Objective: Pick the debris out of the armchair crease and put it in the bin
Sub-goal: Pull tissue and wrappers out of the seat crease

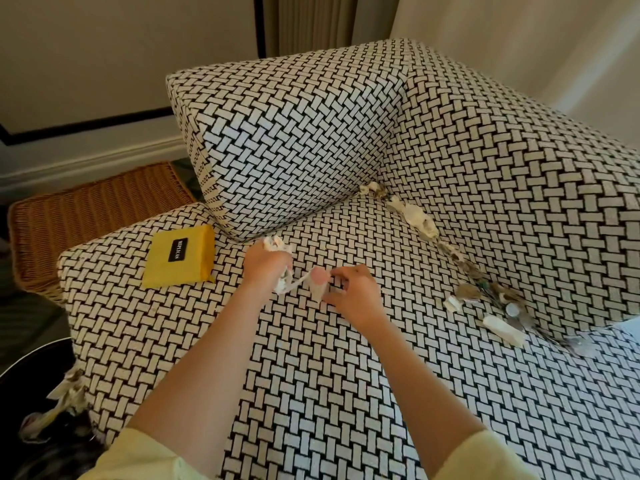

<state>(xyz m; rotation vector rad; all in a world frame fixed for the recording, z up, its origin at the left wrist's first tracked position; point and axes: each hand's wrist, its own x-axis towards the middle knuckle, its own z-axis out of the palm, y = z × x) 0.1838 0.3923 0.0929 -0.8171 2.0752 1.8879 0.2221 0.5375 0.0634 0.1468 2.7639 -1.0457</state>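
The armchair is covered in black-and-white woven-pattern fabric. Debris lies along the crease between seat and back: crumpled white paper, brownish scraps, and lower right a coin-like disc and a white stick. My left hand grips a wad of white tissue over the seat middle. My right hand pinches a pale scrap, joined to the wad by a thin paper strand. The bin, dark and round, shows at the lower left edge with scraps inside.
A yellow cloth with a black label lies on the seat's left corner. A wicker stool or basket stands left of the chair beside the wall. The chair's arm block rises behind my hands.
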